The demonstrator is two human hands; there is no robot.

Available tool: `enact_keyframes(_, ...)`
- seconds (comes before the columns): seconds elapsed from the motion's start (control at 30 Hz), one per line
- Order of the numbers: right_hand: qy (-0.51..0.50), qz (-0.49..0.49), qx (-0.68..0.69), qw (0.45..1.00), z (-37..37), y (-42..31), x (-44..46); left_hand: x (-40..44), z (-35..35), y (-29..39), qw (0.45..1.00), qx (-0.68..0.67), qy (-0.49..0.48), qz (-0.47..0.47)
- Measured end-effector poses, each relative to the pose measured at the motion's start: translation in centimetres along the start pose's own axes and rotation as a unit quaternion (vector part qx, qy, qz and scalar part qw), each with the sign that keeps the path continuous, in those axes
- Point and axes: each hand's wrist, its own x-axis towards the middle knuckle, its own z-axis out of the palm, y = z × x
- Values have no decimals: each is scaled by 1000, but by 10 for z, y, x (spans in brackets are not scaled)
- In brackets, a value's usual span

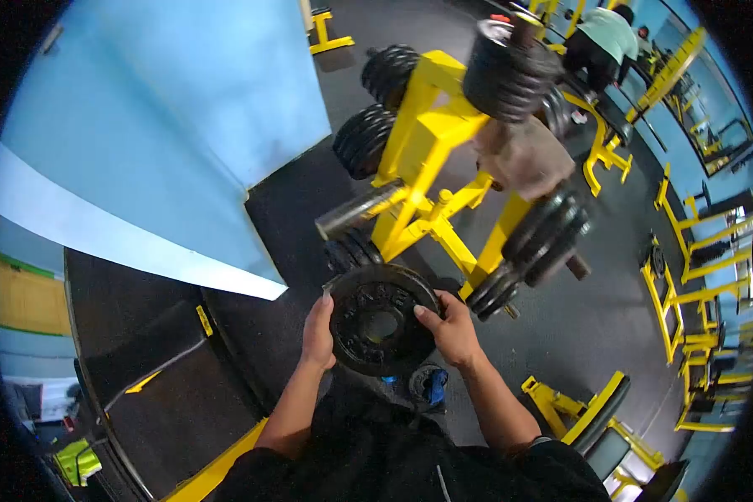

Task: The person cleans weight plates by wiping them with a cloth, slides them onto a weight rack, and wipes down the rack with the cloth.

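Both forearms reach forward from the body, spread slightly apart, with the hands gripping a black weight plate (385,351) between them. The left hand (316,335) presses along the plate's left rim, its thumb pointing up beside the edge. The right hand (453,332) clasps the opposite side, its thumb laid across the lettered face toward the centre hole; most of its other fingers are hidden behind the rim. The plate faces the camera, held above the floor (293,197) and in front of the near end of a yellow rack (414,125).

A bare metal peg (356,213) juts from the rack's left edge, near the plate. Black plates (368,138) hang farther along that side, a thick stack (506,79) sits at the top, and more discs (544,238) load the right edge. A blurred brownish patch beneath the top stack is too unclear to name.

The floor is dark matting. A light-blue wall (167,100) stands at left. Yellow gym machines (686,276) line the right side, below a wall mirror (711,117). In the far right corner, a person in a pale top (602,38) bends over near the equipment.
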Motion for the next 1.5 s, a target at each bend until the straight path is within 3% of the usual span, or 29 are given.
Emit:
enact_keyframes(0.1, -6, -29, -66, 997, 40, -47, 34, 35, -8, 47, 990, 94, 101, 33)
enact_keyframes(0.17, 1, -111, -123, 986, 59, -63, 58, 73, -33, 53, 998, 39, 48, 24)
enact_keyframes(0.3, -4, -123, -186, 975, 90, -100, 87, 122, -46, 72, 999, -41, 19, 22)
enact_keyframes(0.4, 4, -139, -201, 970, 103, -104, 103, 145, -48, 81, 997, -21, 63, 24)
enact_keyframes(0.47, 12, -152, -169, 974, 110, -101, 110, 150, -46, 89, 997, -69, 20, -31)
enact_keyframes(0.6, 23, -156, -210, 965, 117, -94, 121, 179, -68, 64, 998, -63, 30, 0)
enact_keyframes(0.73, 65, -197, -296, 932, 124, -85, 127, 187, -61, 67, 988, -145, -6, -52)
enact_keyframes(0.9, 59, -212, -272, 937, 132, -72, 136, 207, -64, 62, 986, -151, -60, -24)
enact_keyframes(0.97, 75, -215, -295, 928, 136, -79, 134, 223, -72, 42, 973, -209, -54, -81)
enact_keyframes(1.1, 92, -215, -338, 912, 118, -79, 139, 240, -62, 21, 967, -227, -46, -105)
enact_keyframes(1.17, 111, -201, -345, 910, 110, -84, 143, 259, -61, 4, 963, -238, -108, -62)
enact_keyframes(1.2, 131, -193, -330, 915, 106, -84, 145, 253, -48, 13, 962, -239, -112, -66)
enact_keyframes(1.3, 146, -185, -333, 913, 90, -85, 157, 252, -15, 34, 984, -144, -98, 35)
enact_keyframes(1.37, 169, -195, -387, 885, 76, -78, 167, 299, -22, -3, 953, -221, -198, -60)
enact_keyframes(1.43, 209, -288, -404, 843, 64, -80, 176, 277, 12, 35, 943, -227, -219, -104)
enact_keyframes(1.5, 237, -291, -416, 828, 51, -75, 185, 277, 33, 46, 931, -232, -243, -145)
